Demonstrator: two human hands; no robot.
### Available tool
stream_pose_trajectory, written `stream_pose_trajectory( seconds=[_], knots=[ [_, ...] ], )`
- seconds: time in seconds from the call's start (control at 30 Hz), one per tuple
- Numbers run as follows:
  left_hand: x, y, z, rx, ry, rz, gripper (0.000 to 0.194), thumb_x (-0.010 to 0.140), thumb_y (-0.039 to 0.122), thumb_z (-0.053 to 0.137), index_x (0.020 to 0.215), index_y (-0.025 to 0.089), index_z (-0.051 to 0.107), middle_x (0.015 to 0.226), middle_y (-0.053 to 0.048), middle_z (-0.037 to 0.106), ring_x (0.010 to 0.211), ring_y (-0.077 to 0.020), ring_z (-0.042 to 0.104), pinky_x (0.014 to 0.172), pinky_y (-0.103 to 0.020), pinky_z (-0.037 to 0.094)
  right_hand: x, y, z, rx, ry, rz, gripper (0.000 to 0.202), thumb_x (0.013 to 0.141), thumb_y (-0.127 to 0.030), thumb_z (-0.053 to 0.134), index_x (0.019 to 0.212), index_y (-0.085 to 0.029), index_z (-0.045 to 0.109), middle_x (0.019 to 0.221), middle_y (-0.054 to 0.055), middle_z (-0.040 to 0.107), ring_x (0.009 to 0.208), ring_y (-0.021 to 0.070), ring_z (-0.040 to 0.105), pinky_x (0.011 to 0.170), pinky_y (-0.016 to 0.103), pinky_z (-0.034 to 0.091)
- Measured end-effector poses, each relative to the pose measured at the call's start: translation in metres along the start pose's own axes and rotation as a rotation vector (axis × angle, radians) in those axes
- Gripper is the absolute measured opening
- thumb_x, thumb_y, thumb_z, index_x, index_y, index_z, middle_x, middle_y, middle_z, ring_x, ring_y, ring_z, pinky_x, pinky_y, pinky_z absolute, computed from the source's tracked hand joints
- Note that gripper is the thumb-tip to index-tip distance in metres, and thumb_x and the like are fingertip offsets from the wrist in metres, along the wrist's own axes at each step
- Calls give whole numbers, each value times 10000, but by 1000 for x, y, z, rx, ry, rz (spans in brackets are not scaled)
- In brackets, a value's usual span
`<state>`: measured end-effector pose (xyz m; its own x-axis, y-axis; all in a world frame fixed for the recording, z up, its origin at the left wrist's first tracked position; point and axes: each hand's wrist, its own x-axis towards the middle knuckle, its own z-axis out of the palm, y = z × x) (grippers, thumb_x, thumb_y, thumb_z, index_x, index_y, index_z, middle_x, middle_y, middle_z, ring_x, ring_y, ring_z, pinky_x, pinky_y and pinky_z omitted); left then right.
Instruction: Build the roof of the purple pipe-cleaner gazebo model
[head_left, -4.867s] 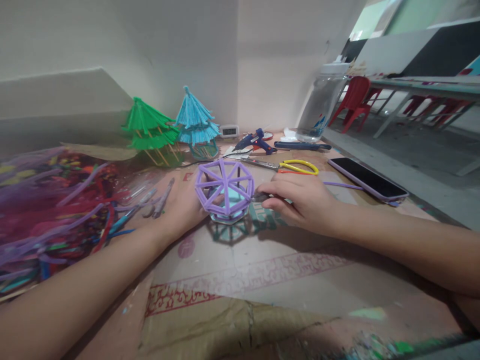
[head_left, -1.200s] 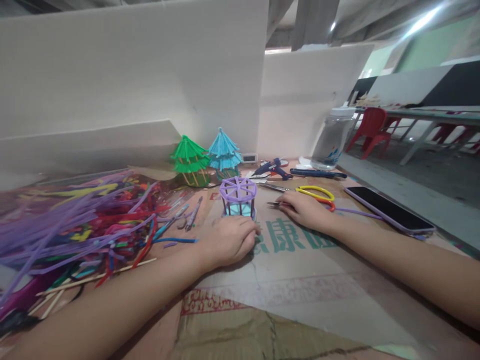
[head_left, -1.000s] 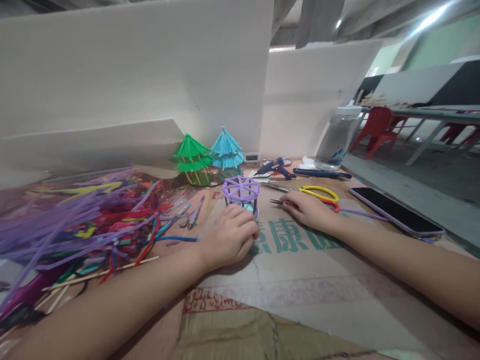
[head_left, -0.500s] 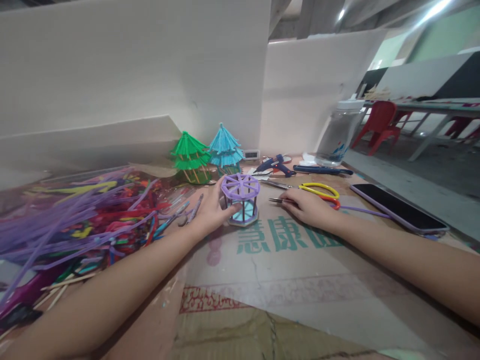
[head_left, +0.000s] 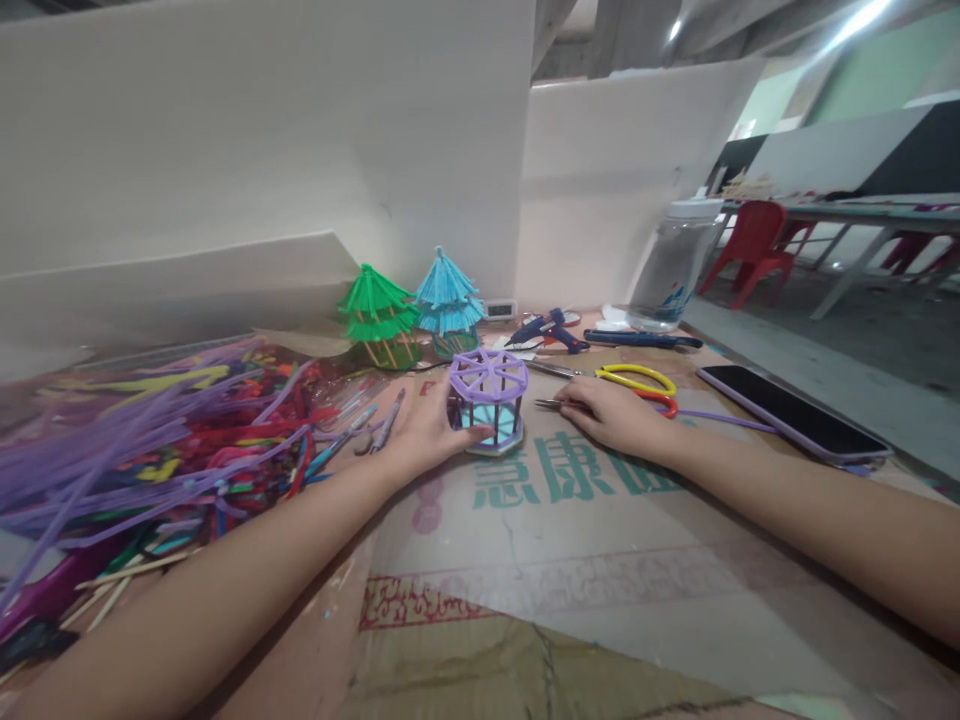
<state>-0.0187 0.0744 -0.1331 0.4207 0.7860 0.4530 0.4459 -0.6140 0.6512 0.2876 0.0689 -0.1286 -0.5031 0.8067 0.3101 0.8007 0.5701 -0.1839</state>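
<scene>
A small purple frame (head_left: 489, 378) with a spoked top, dark posts and a light blue base stands upright on the cardboard. My left hand (head_left: 431, 430) grips its left side, thumb across the front and fingers behind. To the right, my right hand (head_left: 600, 412) rests on the cardboard with its fingers closed on dark, pointed tweezers (head_left: 550, 404), whose tips point left toward the frame without touching it. Behind the frame stand a green model pavilion (head_left: 381, 320) and a light blue one (head_left: 447, 305).
Purple and coloured pipe cleaners (head_left: 150, 430) heap up at left. Yellow-and-red-handled scissors (head_left: 637, 380), a blue glue gun (head_left: 551, 330), a blue cutter (head_left: 643, 340) and a water bottle (head_left: 673, 265) lie or stand behind my right hand. A phone (head_left: 795, 412) lies at right.
The purple frame has shifted slightly to the right and turned a little, with my left hand still on it. My right hand has hardly moved.
</scene>
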Motion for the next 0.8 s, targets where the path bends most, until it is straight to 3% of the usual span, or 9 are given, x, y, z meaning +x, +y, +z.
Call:
stream_pose_trajectory(
  seconds=[0.2,0.33,0.4,0.47,0.53,0.63,0.8],
  knots=[
    [-3,-3,-1,27,-15,34,855,815,613,741,1472,157,440,1500,-197,555,1420,-351,510,1206,-511,388,-1,0,0,2,5,1,231,987,-278,524,1066,-149,699,1052,155,731,963,278,686,828,388,529],
    [-5,-11,-1,-82,68,16,712,941,698,495,1433,183,487,1518,-178,537,1445,-326,481,1209,-490,375,0,0,-1,-6,8,-5,224,983,-273,527,1058,-155,701,1030,148,733,942,273,686,815,385,530],
    [-3,-16,-2,-185,201,-86,598,988,672,386,1345,214,527,1406,-138,610,1319,-271,580,1119,-434,464,0,-1,-1,-7,8,-10,221,981,-268,528,1056,-156,703,1018,144,733,928,270,684,807,381,530],
    [1,-19,-4,-246,329,-210,471,987,619,379,1146,219,569,1132,-80,679,1067,-211,659,947,-352,540,0,-1,-1,-7,9,-9,220,979,-267,530,1057,-156,703,1013,143,732,924,267,684,802,378,531],
    [5,-22,-5,-242,390,-288,368,948,562,417,932,218,547,851,-15,615,824,-169,623,777,-284,531,0,0,0,-5,10,-9,223,979,-266,528,1063,-154,702,1018,145,731,930,268,683,805,380,532],
    [10,-24,-7,-208,378,-310,290,901,465,427,764,220,502,685,24,503,670,-143,526,662,-248,462,0,2,1,-2,11,-13,230,981,-267,526,1076,-150,699,1034,149,729,952,275,683,826,390,531],
    [10,-20,-8,-174,327,-313,282,873,404,460,690,207,548,672,3,579,689,-156,558,677,-263,461,-1,3,3,-6,11,-12,234,984,-272,525,1093,-154,696,1049,148,729,963,280,682,832,395,529]
  ],
)
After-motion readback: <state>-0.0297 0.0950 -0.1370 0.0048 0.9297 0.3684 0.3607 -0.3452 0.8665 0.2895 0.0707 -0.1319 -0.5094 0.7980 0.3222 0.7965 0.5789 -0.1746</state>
